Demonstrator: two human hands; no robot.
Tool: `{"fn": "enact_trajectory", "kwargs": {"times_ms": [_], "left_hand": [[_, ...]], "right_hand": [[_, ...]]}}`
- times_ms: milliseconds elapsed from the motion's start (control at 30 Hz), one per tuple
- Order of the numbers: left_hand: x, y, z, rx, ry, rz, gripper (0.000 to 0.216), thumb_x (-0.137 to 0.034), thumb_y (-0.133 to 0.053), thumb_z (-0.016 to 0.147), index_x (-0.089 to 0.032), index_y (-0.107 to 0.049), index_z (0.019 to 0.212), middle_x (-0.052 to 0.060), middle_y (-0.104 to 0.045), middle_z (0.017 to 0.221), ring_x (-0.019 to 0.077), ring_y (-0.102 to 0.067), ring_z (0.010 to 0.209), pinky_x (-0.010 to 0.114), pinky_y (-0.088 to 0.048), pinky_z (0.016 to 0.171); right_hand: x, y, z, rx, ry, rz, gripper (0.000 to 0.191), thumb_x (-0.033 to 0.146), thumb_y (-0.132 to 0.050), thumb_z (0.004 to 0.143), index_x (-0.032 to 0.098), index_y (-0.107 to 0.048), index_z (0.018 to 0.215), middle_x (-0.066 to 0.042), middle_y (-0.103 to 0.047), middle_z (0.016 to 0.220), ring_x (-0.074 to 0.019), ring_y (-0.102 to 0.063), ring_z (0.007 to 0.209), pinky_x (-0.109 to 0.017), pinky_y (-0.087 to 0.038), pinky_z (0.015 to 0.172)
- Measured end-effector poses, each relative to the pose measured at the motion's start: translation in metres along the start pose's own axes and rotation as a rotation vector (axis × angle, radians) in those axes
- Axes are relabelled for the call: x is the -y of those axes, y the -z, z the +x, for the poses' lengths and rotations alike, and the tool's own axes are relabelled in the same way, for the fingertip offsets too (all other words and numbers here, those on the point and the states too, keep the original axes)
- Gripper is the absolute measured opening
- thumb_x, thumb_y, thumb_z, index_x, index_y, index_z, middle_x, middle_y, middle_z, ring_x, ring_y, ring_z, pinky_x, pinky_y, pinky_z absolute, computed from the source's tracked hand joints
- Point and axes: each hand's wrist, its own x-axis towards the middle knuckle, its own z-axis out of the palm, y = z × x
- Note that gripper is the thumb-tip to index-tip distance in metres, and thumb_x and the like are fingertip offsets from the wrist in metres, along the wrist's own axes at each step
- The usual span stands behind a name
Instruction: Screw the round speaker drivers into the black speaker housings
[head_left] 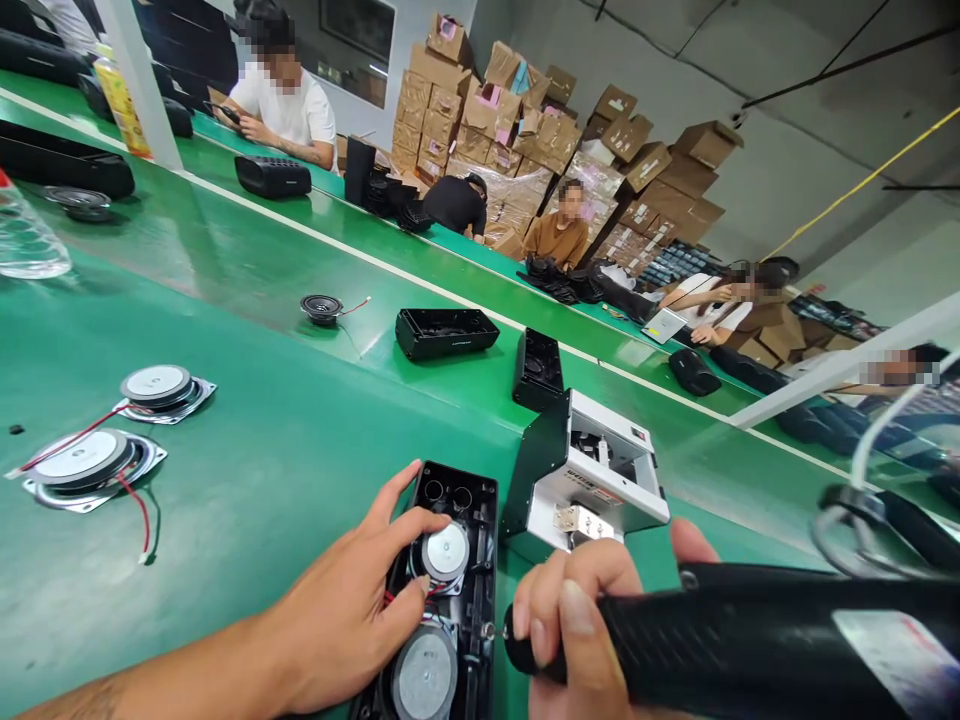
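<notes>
Left hand [352,610]: fingers spread, pressing the speaker case [450,600] on the green surface [285,450]. Right hand [577,620]: grip closed around the electric screwdriver [750,640].

housing [457,560]: lower end cut off by the bottom edge; left side hidden under the left hand [352,610]
driver [750,640]: rear runs off the right edge; tip too small to tell
right hand [577,620]: palm hidden behind the driver, wrist cut off
bottle [26,235]: cut by the left edge
label [892,650]: blurred, unreadable
</notes>
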Motion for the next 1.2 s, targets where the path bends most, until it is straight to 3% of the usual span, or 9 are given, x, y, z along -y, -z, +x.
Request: {"fn": "enact_trajectory", "kwargs": {"times_ms": [133, 233, 433, 600, 733, 800, 1000, 1133, 1200], "left_hand": [[0.005, -0.003, -0.001, -0.019, -0.032, -0.009, 0.047, -0.021, -0.06, 0.106, -0.036, -0.073, 0.149, 0.003, -0.028, 0.196, 0.0328, -0.075, 0.145, 0.041, -0.069, 0.112], [0.007, -0.003, -0.001, -0.029, -0.052, -0.009, 0.049, -0.02, -0.059, 0.107, -0.037, -0.073, 0.15, 0.002, -0.028, 0.196, 0.0333, -0.073, 0.148, 0.041, -0.07, 0.109], [0.007, 0.0, -0.001, -0.02, -0.063, 0.008, 0.047, -0.021, -0.06, 0.108, -0.039, -0.074, 0.15, 0.002, -0.028, 0.196, 0.0347, -0.071, 0.151, 0.041, -0.072, 0.106], [0.006, 0.004, 0.001, -0.013, -0.088, 0.009, 0.046, -0.021, -0.058, 0.109, -0.037, -0.074, 0.149, 0.004, -0.03, 0.195, 0.0334, -0.071, 0.152, 0.038, -0.072, 0.106], [0.004, 0.003, 0.002, -0.03, -0.127, 0.021, 0.047, -0.021, -0.047, 0.115, -0.037, -0.071, 0.152, 0.003, -0.034, 0.193, 0.0305, -0.057, 0.166, 0.039, -0.065, 0.119], [0.003, 0.003, 0.002, -0.033, -0.137, 0.013, 0.045, -0.024, -0.045, 0.117, -0.037, -0.071, 0.151, 0.004, -0.035, 0.193, 0.0307, -0.05, 0.171, 0.042, -0.06, 0.126], [0.002, 0.003, 0.003, -0.012, -0.121, -0.02, 0.04, -0.032, -0.044, 0.121, -0.034, -0.07, 0.152, 0.009, -0.031, 0.194, 0.0324, -0.038, 0.177, 0.05, -0.056, 0.131], [0.003, 0.002, 0.003, -0.027, -0.127, -0.019, 0.043, -0.033, -0.046, 0.121, -0.034, -0.069, 0.157, 0.009, -0.034, 0.193, 0.0346, -0.04, 0.176, 0.052, -0.055, 0.131], [0.005, 0.0, 0.003, -0.05, -0.124, -0.022, 0.043, -0.036, -0.045, 0.122, -0.036, -0.07, 0.157, 0.007, -0.035, 0.193, 0.0338, -0.041, 0.176, 0.05, -0.055, 0.131]], "right_hand": [[-0.011, -0.003, -0.002, -0.038, -0.035, -0.01, 0.053, 0.033, -0.079, 0.114, 0.039, -0.049, 0.157, 0.013, -0.058, 0.076, -0.0108, -0.054, 0.054, -0.027, -0.045, 0.057], [-0.015, -0.002, -0.005, -0.051, -0.08, 0.022, 0.062, 0.033, -0.079, 0.114, 0.041, -0.043, 0.164, 0.012, -0.059, 0.076, -0.0103, -0.054, 0.055, -0.025, -0.047, 0.056], [-0.021, -0.003, -0.01, -0.067, -0.122, 0.057, 0.053, 0.033, -0.082, 0.111, 0.038, -0.051, 0.154, 0.011, -0.059, 0.079, -0.01, -0.055, 0.057, -0.024, -0.048, 0.056], [-0.035, 0.007, -0.006, -0.051, -0.156, 0.092, 0.061, 0.039, -0.085, 0.108, 0.039, -0.048, 0.157, 0.011, -0.059, 0.08, -0.01, -0.056, 0.056, -0.022, -0.051, 0.055], [-0.05, 0.02, -0.006, 0.066, -0.077, 0.099, 0.054, 0.029, -0.078, 0.111, 0.04, -0.048, 0.155, 0.01, -0.059, 0.083, -0.0109, -0.058, 0.056, -0.023, -0.053, 0.054], [-0.055, 0.022, -0.01, 0.054, -0.045, 0.098, 0.052, 0.027, -0.079, 0.11, 0.04, -0.05, 0.151, 0.009, -0.058, 0.086, -0.0109, -0.055, 0.057, -0.023, -0.051, 0.053], [-0.059, 0.02, -0.021, 0.12, -0.058, -0.008, 0.041, 0.031, -0.076, 0.107, 0.034, -0.055, 0.143, 0.003, -0.064, 0.093, -0.016, -0.057, 0.062, -0.027, -0.048, 0.053], [-0.053, 0.015, -0.02, 0.114, -0.074, -0.081, 0.022, 0.03, -0.081, 0.1, 0.027, -0.066, 0.116, -0.001, -0.07, 0.096, -0.0186, -0.066, 0.073, -0.03, -0.056, 0.065], [-0.052, 0.012, -0.021, 0.105, -0.082, -0.101, 0.022, 0.027, -0.083, 0.096, 0.026, -0.067, 0.112, 0.0, -0.071, 0.094, -0.0192, -0.07, 0.078, -0.03, -0.06, 0.075]]}}
